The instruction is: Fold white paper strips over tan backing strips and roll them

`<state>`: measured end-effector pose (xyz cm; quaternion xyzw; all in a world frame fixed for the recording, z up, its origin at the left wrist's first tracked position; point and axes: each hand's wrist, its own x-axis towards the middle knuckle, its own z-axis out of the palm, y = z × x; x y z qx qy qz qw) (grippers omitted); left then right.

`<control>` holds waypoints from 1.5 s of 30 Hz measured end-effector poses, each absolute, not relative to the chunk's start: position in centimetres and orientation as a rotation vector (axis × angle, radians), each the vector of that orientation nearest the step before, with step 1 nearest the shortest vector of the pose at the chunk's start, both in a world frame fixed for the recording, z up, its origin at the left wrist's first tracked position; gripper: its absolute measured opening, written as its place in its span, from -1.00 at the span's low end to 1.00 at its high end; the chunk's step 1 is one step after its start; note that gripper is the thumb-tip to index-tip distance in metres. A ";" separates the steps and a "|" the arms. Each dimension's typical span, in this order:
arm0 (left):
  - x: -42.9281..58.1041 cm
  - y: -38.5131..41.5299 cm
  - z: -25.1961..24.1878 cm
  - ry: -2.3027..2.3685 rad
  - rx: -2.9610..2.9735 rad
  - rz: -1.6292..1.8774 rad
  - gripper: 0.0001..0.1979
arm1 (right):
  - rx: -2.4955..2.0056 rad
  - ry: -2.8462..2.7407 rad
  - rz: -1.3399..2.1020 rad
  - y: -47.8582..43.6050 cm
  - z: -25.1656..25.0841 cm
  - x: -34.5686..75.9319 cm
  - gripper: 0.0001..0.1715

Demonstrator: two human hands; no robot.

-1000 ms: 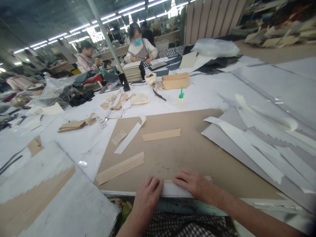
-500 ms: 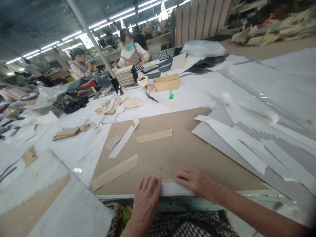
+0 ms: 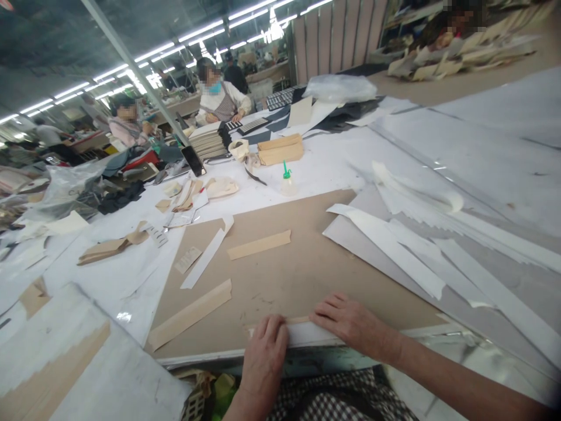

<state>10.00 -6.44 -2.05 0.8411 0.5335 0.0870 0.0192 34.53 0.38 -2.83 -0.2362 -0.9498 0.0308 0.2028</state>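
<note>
Probably light, limp and easily creased, the white paper-like strip with a tan edge lies along the near side of the flat brown board. Bare left hand and right hand rest bent fingers there, pinching or pressing, I cannot tell; spread holds would suit it.

Left hand is resting back-up, fingers bending at the knuckles and pointing forward. Left forearm is slanting up from the bottom edge, only a short stretch showing. Right hand is reaching leftward, palm facing down, fingers lying close together, bending slightly and aiming toward the left hand. Right forearm is running in bare from lower right, wrist lining up nearly straight. Hands are sitting near each other, not touching; undersides are hiding from view.
</note>
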 end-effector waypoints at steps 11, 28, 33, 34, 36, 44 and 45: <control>13.5 -6.1 -1.4 1.615 2.596 0.277 -0.81 | -0.790 -2.604 0.076 -0.3 -3.6 36.0 -0.86; 16.9 -4.8 -1.6 1.482 2.502 0.514 -0.79 | -0.993 -2.495 0.111 -1.6 -3.5 36.5 -0.91; 17.7 -4.3 -2.0 1.453 2.543 0.554 -0.81 | -1.191 -2.329 0.120 -4.0 -2.9 36.9 -0.79; 17.6 -4.2 -2.1 1.447 2.539 0.554 -0.81 | -1.255 -2.277 0.130 -4.7 -2.9 36.9 -0.78; 17.5 -3.9 -2.1 1.431 2.509 0.544 -0.79 | -1.353 -2.198 0.135 -6.0 -3.3 36.8 -0.77; 18.8 -1.9 -1.6 1.322 2.362 0.533 -0.82 | -1.462 -2.093 0.090 -8.1 -4.1 35.9 -0.64; 19.0 -1.8 -1.7 1.303 2.380 0.530 -0.83 | -1.461 -2.090 0.088 -8.1 -4.0 35.9 -0.64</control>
